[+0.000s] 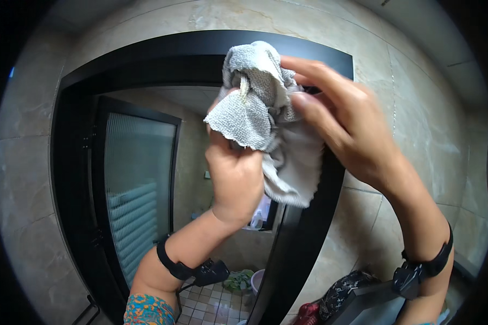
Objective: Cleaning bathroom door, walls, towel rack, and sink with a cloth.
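A bunched grey terry cloth [295,162] is held up before the dark door frame [179,48], close to its upper right corner. My left hand [236,178] is closed around the cloth from below, and folds hide most of its fingers. From the right, my right hand [349,118] has its fingers and thumb at the cloth's edge; this hand is slightly blurred. A loose flap of the cloth hangs down to the right of my left wrist. Whether the cloth touches the frame behind it, I cannot tell.
A ribbed glass door [140,178] stands open inside the doorway on the left. Stone-look wall tiles [423,162] surround the frame. Beyond lie a tiled floor [207,302], green leaves [238,280] and a basin [258,280]. A dark patterned bag [345,290] sits low on the right.
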`<action>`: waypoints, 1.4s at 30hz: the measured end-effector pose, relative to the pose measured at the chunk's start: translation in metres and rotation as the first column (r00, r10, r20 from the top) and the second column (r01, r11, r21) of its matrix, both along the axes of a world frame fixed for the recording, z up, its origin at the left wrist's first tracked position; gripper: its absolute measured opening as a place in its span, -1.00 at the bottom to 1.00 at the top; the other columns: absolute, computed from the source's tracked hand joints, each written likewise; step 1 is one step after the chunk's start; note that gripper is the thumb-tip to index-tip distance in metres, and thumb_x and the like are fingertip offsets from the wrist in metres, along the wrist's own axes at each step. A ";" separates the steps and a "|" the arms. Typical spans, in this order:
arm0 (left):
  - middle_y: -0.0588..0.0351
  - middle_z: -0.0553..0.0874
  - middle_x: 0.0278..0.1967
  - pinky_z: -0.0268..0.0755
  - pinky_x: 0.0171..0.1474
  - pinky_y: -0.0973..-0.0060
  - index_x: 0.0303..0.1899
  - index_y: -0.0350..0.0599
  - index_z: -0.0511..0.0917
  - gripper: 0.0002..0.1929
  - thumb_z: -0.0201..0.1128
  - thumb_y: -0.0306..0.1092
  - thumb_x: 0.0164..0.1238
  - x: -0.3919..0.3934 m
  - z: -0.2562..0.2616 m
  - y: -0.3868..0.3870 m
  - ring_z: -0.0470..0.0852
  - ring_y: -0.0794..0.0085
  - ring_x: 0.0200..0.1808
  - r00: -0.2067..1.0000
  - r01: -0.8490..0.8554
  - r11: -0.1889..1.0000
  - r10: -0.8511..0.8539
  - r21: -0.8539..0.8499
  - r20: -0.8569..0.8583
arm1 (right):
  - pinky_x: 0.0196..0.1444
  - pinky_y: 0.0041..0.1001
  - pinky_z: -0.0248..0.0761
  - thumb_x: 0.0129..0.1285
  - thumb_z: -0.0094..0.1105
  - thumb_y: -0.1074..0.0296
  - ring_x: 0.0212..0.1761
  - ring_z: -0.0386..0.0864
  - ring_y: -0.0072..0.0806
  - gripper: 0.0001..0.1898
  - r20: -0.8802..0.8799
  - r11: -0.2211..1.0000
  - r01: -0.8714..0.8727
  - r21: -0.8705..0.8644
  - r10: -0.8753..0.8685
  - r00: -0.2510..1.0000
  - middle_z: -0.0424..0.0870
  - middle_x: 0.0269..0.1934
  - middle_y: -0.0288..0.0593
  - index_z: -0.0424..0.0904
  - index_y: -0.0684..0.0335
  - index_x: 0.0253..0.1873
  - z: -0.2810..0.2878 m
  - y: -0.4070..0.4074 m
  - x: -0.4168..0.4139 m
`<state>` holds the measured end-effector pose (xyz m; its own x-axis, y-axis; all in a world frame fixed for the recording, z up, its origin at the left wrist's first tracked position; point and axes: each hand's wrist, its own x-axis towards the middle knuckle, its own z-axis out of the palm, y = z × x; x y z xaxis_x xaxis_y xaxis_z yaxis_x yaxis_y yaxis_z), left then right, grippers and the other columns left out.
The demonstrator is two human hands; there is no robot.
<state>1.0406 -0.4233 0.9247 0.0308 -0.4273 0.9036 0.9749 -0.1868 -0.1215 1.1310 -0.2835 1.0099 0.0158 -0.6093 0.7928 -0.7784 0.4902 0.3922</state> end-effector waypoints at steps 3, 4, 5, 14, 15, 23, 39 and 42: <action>-0.02 0.43 0.25 0.33 0.30 0.41 0.21 -0.28 0.39 -0.47 0.10 -0.80 0.16 0.003 0.024 -0.028 0.51 0.32 0.22 0.968 -0.176 0.981 0.187 0.078 -0.166 | 0.00 -0.46 0.51 0.11 0.14 0.61 -0.15 0.63 -0.38 -0.71 -0.479 0.999 0.038 -0.017 -0.042 0.877 0.65 -0.15 -0.08 0.58 0.33 -0.03 0.002 0.018 -0.006; -0.04 0.43 0.25 0.32 0.31 0.37 0.17 -0.24 0.45 -0.51 0.10 -0.78 0.16 0.003 0.034 -0.034 0.48 0.27 0.24 0.943 -0.254 0.962 0.270 0.104 -0.195 | -0.04 -0.36 0.48 0.03 0.18 0.56 -0.15 0.61 -0.25 -0.76 -0.549 0.983 0.185 -0.005 -0.157 0.821 0.62 -0.20 -0.08 0.54 0.30 -0.13 -0.001 0.024 -0.008; -0.06 0.43 0.24 0.32 0.31 0.33 0.12 -0.20 0.51 -0.53 0.10 -0.76 0.16 0.004 0.045 -0.039 0.45 0.21 0.26 0.910 -0.330 0.935 0.352 0.131 -0.221 | -0.08 -0.26 0.46 -0.04 0.23 0.50 -0.15 0.60 -0.13 -0.79 -0.616 0.945 0.328 -0.004 -0.261 0.743 0.59 -0.26 -0.08 0.50 0.26 -0.24 -0.004 0.026 -0.010; -0.01 0.65 0.04 0.19 0.26 0.09 -0.20 0.02 0.69 -0.77 0.15 -0.38 0.11 0.011 0.132 0.000 0.51 0.10 0.14 0.290 -0.867 0.428 0.850 0.255 -0.441 | 0.33 -0.16 0.29 0.15 0.27 0.11 -0.18 0.55 -0.29 -0.69 -0.525 0.854 0.328 0.403 -0.077 0.847 0.50 -0.45 -0.22 0.48 0.20 -0.49 -0.022 0.024 -0.031; 0.00 0.67 0.01 0.30 0.19 0.12 -0.23 -0.01 0.68 -0.79 0.13 -0.36 0.12 0.012 0.137 -0.006 0.57 0.13 0.09 0.247 -0.889 0.378 0.871 0.257 -0.425 | 0.33 -0.16 0.29 0.15 0.27 0.11 -0.18 0.55 -0.29 -0.69 -0.525 0.856 0.324 0.402 -0.075 0.848 0.50 -0.45 -0.22 0.48 0.20 -0.49 -0.022 0.025 -0.033; 0.00 0.69 -0.04 0.44 0.07 0.17 -0.17 -0.02 0.68 -0.74 0.05 -0.36 0.19 0.005 0.161 -0.145 0.59 0.00 0.03 0.224 -0.973 0.230 0.960 0.021 -0.169 | 0.35 -0.12 0.26 0.22 0.18 0.02 -0.14 0.54 -0.26 -0.60 -0.534 0.875 0.291 0.388 -0.044 0.844 0.47 -0.44 -0.17 0.45 0.22 -0.52 -0.026 0.029 -0.035; -0.09 0.66 -0.56 0.52 -0.29 0.18 -0.30 -0.29 0.63 -0.75 0.06 -0.33 0.17 0.047 0.174 -0.079 0.69 0.16 -0.47 0.359 -0.900 0.318 0.929 -0.298 -0.091 | 0.30 -0.12 0.30 0.16 0.25 0.02 -0.19 0.54 -0.25 -0.63 -0.575 0.877 0.304 0.372 -0.039 0.817 0.48 -0.45 -0.17 0.47 0.22 -0.51 -0.027 0.025 -0.031; -0.11 0.74 -0.19 0.55 0.03 0.16 -0.23 -0.08 0.74 -0.76 0.15 -0.35 0.12 0.063 0.175 -0.005 0.71 0.03 -0.08 0.317 -0.904 0.230 0.926 -0.361 -0.206 | 0.31 -0.13 0.29 0.14 0.26 0.01 -0.16 0.54 -0.25 -0.63 -0.581 0.877 0.307 0.370 -0.039 0.813 0.49 -0.43 -0.17 0.48 0.22 -0.48 -0.027 0.025 -0.031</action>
<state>1.1036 -0.4282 1.0999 0.1365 0.2022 0.9698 0.5132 0.8229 -0.2438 1.1003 -0.2584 0.9825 0.2188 -0.9146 0.3400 -0.2879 0.2724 0.9181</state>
